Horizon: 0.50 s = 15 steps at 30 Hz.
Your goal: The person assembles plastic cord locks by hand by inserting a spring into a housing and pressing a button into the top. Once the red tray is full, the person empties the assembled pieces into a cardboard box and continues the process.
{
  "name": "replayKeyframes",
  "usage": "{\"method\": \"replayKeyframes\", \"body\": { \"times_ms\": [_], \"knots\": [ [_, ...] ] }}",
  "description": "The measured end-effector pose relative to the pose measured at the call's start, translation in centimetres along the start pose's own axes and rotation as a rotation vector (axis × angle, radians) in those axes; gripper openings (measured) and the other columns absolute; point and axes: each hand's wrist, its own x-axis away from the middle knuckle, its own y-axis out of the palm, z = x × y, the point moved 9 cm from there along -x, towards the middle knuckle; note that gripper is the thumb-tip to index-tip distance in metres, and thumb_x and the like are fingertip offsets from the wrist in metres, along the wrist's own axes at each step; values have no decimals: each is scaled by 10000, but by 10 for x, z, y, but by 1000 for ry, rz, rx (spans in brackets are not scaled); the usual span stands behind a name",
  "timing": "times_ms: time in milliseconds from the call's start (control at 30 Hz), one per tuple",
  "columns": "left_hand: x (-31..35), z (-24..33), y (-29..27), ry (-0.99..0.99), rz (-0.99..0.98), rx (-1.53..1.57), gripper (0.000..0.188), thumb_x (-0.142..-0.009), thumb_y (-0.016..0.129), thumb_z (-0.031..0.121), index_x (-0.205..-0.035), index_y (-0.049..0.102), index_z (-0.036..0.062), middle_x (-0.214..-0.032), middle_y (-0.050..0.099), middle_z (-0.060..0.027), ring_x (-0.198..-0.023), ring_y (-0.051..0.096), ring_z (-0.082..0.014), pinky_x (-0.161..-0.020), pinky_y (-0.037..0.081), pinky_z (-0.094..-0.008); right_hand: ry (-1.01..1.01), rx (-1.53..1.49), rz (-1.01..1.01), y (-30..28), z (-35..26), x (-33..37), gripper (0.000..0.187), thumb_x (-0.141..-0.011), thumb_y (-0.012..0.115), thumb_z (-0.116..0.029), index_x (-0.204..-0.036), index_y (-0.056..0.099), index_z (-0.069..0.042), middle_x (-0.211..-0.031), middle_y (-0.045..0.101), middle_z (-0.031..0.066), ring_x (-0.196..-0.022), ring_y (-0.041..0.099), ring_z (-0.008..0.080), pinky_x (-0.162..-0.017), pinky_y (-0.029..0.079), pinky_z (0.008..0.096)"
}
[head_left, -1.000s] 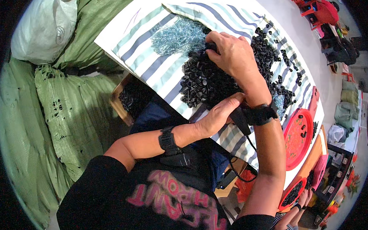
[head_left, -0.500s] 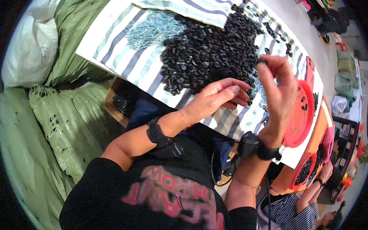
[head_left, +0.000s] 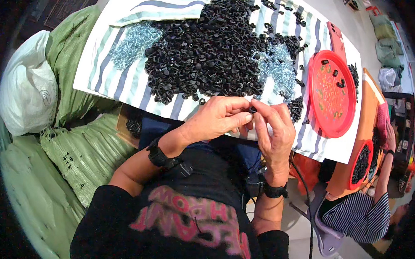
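Observation:
My left hand (head_left: 219,117) and my right hand (head_left: 277,131) meet over the near edge of the table. Between their fingertips is a small black plastic piece (head_left: 252,110), pinched from both sides; its exact kind is too small to tell. Just beyond my hands spreads a large heap of small black plastic parts (head_left: 203,61) on a striped cloth (head_left: 171,105). Small shiny, pale metallic pieces lie in two patches, one left of the heap (head_left: 133,44) and one at its right (head_left: 278,70). A little cluster of black pieces (head_left: 296,109) sits beside my right hand.
At the right stands a red round tray (head_left: 318,123) with a few black pieces in it, near a pinkish-red flat object (head_left: 336,40). Green woven sacks (head_left: 85,152) crowd the left. A co-worker in a striped top (head_left: 357,217) sits beside a red-rimmed container (head_left: 362,164) of black parts.
My right hand has come down and left from near the heap's right side to meet my left hand. The view has shifted, and the small black piece now shows between both hands' fingertips.

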Motion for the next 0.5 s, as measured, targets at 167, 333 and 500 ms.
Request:
{"method": "replayKeyframes", "body": {
  "times_ms": [167,333,500],
  "knots": [
    [3,3,-7,-78,45,-44,178,-968,543,130,-1019,628,-18,-868,688,-71,-742,684,-124,-670,556,-251,202,160,82,-20,44,9,134,-792,723,-60,-913,679,-94,-777,572,50,-714,577,226,-670,436,349],
    [1,0,-10,-79,59,-98,144,-913,535,60,-952,643,-28,-854,679,-70,-722,671,-115,-675,559,-257,80,439,22,-11,46,4,139,-772,730,-123,-893,660,-133,-782,573,39,-787,587,248,-708,410,376],
    [1,5,-6,-37,74,-74,155,-931,533,68,-988,647,-20,-838,670,-58,-720,659,-90,-673,551,-243,35,531,0,-2,46,-4,162,-768,722,-137,-914,652,-142,-793,571,38,-808,589,241,-723,414,381]
  ]
}}
